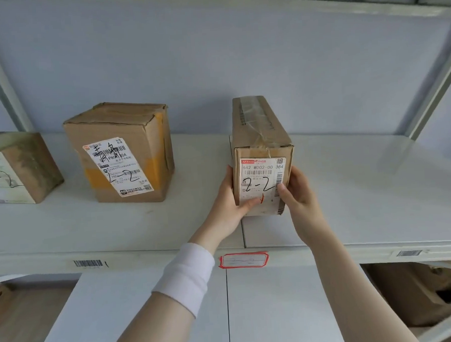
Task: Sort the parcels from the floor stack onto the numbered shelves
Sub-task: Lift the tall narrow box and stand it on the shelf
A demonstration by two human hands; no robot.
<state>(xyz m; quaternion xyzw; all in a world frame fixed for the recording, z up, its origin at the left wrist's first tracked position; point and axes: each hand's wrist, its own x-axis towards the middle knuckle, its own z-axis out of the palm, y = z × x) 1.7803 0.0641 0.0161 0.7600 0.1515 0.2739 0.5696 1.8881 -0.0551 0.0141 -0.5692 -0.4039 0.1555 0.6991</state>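
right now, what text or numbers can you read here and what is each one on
"642 M002-00 384": label of the narrow box, gripped by left hand and right hand.
"2-2": handwritten on that label.
"2-2": handwritten on the middle box.
"-2": handwritten on the left box, first character unclear.
Too blurred to read: red-edged shelf tag, small print.

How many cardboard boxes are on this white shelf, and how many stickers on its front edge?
Brown cardboard parcels on the white metal shelf: 3 (weathered small parcel, wide parcel, narrow taped parcel gripped by left hand and right hand)
Black-and-white barcode stickers on the edge: 2
Red-bordered paper label: 1
Total: 6
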